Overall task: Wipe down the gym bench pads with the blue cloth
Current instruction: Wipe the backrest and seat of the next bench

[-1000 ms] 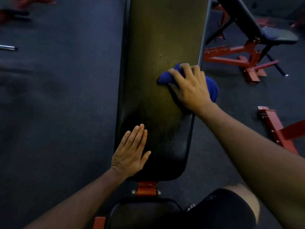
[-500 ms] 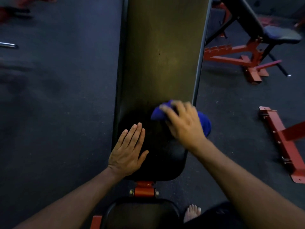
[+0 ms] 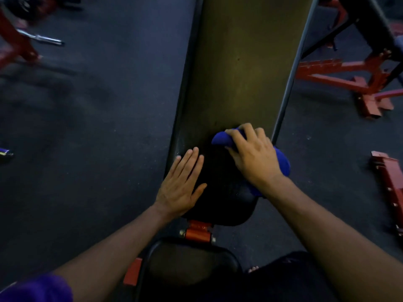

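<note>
Head view: right hand [image 3: 255, 158] has fingers curled and bunched on the blue cloth [image 3: 281, 164], pressing it onto the near right part of the long back pad [image 3: 239, 73]. Left hand [image 3: 181, 186] lies flat, fingers straight and together, bracing the pad's near left edge. Seat pad [image 3: 192, 262] below the red hinge bracket [image 3: 197, 231] looks not yet wiped. To do it well: flatten the cloth for more contact, overlap strokes edge to edge, shift the bracing hand to cover its patch.
</note>
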Demonstrator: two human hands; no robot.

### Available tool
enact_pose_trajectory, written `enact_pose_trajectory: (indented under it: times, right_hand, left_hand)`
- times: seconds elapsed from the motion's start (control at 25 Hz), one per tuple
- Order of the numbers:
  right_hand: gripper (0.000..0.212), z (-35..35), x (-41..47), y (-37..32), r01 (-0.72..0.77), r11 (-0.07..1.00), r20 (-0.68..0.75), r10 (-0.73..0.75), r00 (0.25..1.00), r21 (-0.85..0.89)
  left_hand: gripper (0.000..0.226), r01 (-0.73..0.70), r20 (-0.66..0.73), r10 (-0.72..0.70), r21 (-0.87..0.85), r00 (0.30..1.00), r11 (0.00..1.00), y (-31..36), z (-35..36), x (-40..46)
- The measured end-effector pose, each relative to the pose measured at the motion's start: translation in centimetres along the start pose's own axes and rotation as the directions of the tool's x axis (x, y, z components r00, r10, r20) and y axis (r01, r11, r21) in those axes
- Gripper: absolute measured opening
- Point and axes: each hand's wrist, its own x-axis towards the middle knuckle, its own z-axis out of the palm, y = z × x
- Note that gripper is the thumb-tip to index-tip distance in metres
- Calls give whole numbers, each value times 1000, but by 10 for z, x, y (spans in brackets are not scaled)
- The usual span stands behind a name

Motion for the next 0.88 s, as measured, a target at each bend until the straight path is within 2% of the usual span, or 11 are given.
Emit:
enact_pose_trajectory:
  times: [0.08,0.2,0.36,0.52,0.64,0.8,0.84,0.88]
  right_hand:
    - [43,-25,29,6,116,993,-39,-116,993,21]
    - [49,-47,76,0,233,971,-94,-236,967,-45]
    - [58,-25,91,-5,374,921,-52,-381,923,-107]
    - [57,9,83,22,466,881,-51,-470,881,-83]
    - [58,7,89,24,505,861,-28,-507,861,-65]
    - [65,-7,130,12,627,775,84,-622,779,-79]
    - [65,-18,145,10,641,764,131,-630,765,-69]
    - [62,-26,158,7,646,761,179,-629,757,-60]
  left_hand:
    - [68,160,31,-159,-63,987,985,12,-8,-45]
    - [68,261,124,-254,-44,959,964,45,-10,-123]
    - [73,184,287,-197,71,937,980,66,-1,-148]
    - [75,179,386,-199,89,901,980,69,0,-143]
    - [74,229,382,-233,57,894,972,64,-1,-143]
    - [69,233,390,-252,96,886,968,67,5,-151]
    - [68,272,390,-304,137,869,953,68,-2,-146]
    - [68,369,384,-412,183,826,911,72,-9,-136]
